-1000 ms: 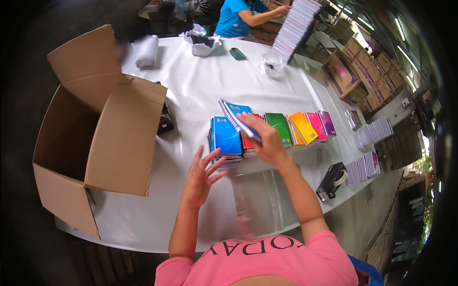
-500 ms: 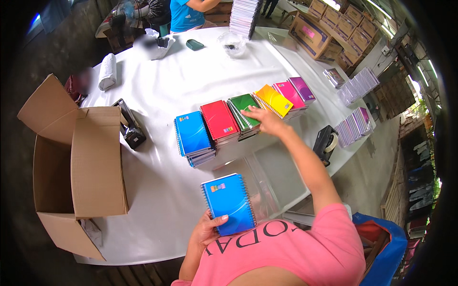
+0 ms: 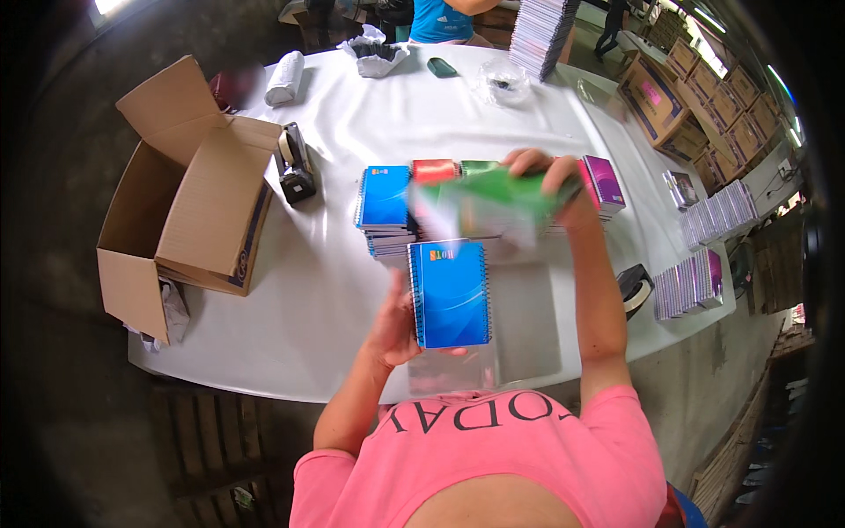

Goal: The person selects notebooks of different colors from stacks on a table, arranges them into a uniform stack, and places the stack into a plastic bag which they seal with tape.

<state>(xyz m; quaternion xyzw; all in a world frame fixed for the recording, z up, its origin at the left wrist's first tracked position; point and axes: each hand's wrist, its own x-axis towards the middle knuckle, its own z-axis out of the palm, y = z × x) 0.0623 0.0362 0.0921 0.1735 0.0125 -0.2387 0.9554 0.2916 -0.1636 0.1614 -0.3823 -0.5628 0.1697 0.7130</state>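
My left hand (image 3: 393,330) grips a blue spiral notebook (image 3: 451,304) from below and from its left edge, in front of my chest. Above it my right hand (image 3: 563,183) clutches a green notebook (image 3: 506,192), smeared by motion and tilted over the row of stacks. That row runs across the table: a blue notebook stack (image 3: 385,198) at the left, a red one (image 3: 435,169), a green one (image 3: 478,166) and a purple one (image 3: 605,182) at the right. The right hand and the moving notebook hide the yellow stack and most of the pink one.
An open cardboard box (image 3: 211,198) stands at the left beside a black tape dispenser (image 3: 295,167). Another tape dispenser (image 3: 635,289) lies at the right, near rows of notebooks (image 3: 688,286). A tall notebook pile (image 3: 541,40) rises at the back, near a person in blue (image 3: 438,22).
My right hand has lifted a green notebook off its stack and swung it up and toward me. The blue notebook in my left hand has come up closer to the row. The head view has shifted.
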